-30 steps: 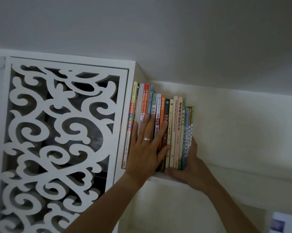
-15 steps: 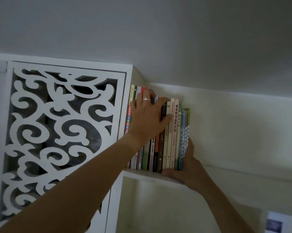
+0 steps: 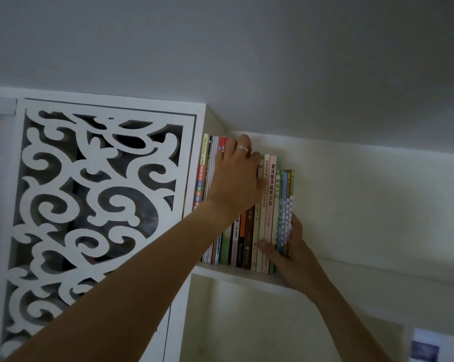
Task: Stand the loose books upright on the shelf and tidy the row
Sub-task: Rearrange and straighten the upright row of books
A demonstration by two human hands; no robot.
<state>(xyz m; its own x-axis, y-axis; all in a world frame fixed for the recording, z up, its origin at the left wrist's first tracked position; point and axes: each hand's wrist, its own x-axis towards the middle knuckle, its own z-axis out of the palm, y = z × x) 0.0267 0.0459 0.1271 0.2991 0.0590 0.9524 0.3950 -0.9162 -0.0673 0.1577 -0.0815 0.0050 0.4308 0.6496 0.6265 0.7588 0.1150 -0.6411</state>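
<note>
Row of thin upright paperback books (image 3: 270, 205) stands on white wall shelf (image 3: 228, 271), packed against its left end beside white carved scrollwork panel (image 3: 95, 205). Left hand (image 3: 237, 176), silver ring on one finger, lies flat over the upper spines, fingers curled over the book tops. Right hand (image 3: 289, 259) clamps the row's right end: thumb on the lower spines, fingers behind the last green book.

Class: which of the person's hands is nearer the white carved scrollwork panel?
Left. The left hand rests on the book tops, just right of the white carved scrollwork panel; the right hand braces the row's far end.
</note>
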